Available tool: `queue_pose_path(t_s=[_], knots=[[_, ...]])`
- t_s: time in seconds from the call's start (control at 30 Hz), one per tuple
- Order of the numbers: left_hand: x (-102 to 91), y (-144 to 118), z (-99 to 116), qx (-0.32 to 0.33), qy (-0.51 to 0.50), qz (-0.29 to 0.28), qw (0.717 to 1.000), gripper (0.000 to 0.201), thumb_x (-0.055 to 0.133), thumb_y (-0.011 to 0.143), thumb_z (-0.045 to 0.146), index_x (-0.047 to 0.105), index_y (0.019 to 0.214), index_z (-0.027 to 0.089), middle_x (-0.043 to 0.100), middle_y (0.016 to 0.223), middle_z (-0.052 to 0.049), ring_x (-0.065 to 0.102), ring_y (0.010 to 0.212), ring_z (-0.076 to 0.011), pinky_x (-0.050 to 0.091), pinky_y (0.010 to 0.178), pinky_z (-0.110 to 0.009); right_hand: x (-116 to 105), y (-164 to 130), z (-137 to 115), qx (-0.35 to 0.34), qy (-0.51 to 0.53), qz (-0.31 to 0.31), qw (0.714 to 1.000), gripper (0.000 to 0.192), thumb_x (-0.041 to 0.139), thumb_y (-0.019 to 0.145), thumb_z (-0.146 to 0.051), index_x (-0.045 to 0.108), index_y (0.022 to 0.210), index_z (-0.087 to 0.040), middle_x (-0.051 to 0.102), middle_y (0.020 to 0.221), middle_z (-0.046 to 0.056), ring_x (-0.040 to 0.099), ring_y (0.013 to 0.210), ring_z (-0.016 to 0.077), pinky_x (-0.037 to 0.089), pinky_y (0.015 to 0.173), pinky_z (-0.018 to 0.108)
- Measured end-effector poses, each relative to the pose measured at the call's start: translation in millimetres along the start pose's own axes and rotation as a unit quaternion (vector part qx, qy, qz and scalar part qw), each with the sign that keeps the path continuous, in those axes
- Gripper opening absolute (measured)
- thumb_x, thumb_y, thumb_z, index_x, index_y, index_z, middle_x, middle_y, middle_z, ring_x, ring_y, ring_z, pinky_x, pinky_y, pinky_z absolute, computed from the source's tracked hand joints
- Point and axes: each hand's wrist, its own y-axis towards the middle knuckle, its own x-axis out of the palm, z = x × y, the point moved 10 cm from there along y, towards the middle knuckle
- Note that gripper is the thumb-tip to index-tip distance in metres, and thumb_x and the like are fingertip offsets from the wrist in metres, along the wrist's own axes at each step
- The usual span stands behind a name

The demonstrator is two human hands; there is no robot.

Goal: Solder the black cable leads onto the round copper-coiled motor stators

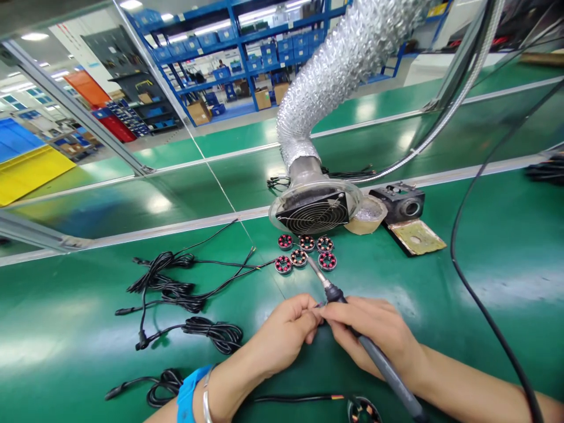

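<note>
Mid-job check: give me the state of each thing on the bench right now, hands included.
Right hand: closed around the soldering iron.
Soldering iron: held, tip pointing away toward the stators.
Left hand: fingertips pinched together by the right hand's; what they pinch is too small to tell.
Stators: six, lying flat in a cluster.
Black cables: bundled, lying loose on the green mat.
Extractor fan: resting on the mat, facing the hands; spinning cannot be told.

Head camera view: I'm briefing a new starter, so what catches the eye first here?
The crinkled silver foil duct curves down to a round fan grille at centre. Below it, the right hand holds a grey soldering iron beside the left hand. Red-and-copper coil rings lie between.
</note>
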Motion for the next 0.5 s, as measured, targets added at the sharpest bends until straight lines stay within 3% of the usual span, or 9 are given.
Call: queue_pose_path(t_s=[0.13,0.27,0.4,0.5], knots=[[-3.0,2,-2,-0.007,-0.003,0.016,1.0,0.028,0.054,0.084,0.043,0.046,0.072,0.019,0.036,0.052,0.009,0.023,0.049,-0.008,0.018,0.048,-0.024,0,3,13,0.026,0.076,-0.062,0.995,0.033,0.055,0.084,-0.006,0.057,0.113,-0.022,0.072,0.093,0.003,0.069,0.076,0.0138,0.054,0.069,0.024],[-3.9,2,-2,-0.008,0.005,0.016,1.0,0.026,0.053,0.083,0.04,0.046,0.071,0.019,0.037,0.052,0.009,0.024,0.049,-0.0079,0.018,0.048,-0.025,7,-3,19,0.026,0.085,-0.148,0.985,0.034,0.055,0.081,-0.006,0.054,0.111,-0.022,0.07,0.09,0.001,0.068,0.076,0.014,0.052,0.07,0.025],[-5.5,2,-3,-0.013,0.004,0.025,1.0,0.026,0.053,0.082,0.041,0.047,0.071,0.019,0.036,0.051,0.009,0.024,0.048,-0.0078,0.017,0.047,-0.025,10,-5,19,0.017,0.077,-0.122,0.989,0.029,0.052,0.086,-0.007,0.054,0.111,-0.023,0.069,0.084,0.0,0.065,0.069,0.0119,0.051,0.067,0.023],[-7.0,4,-5,-0.014,-0.009,0.034,0.999,0.027,0.054,0.082,0.043,0.047,0.071,0.019,0.035,0.05,0.01,0.022,0.046,-0.0072,0.017,0.046,-0.024,11,-2,24,0.049,0.074,-0.076,0.993,0.03,0.052,0.087,-0.007,0.053,0.113,-0.023,0.069,0.088,0.001,0.065,0.07,0.0112,0.051,0.066,0.021]])
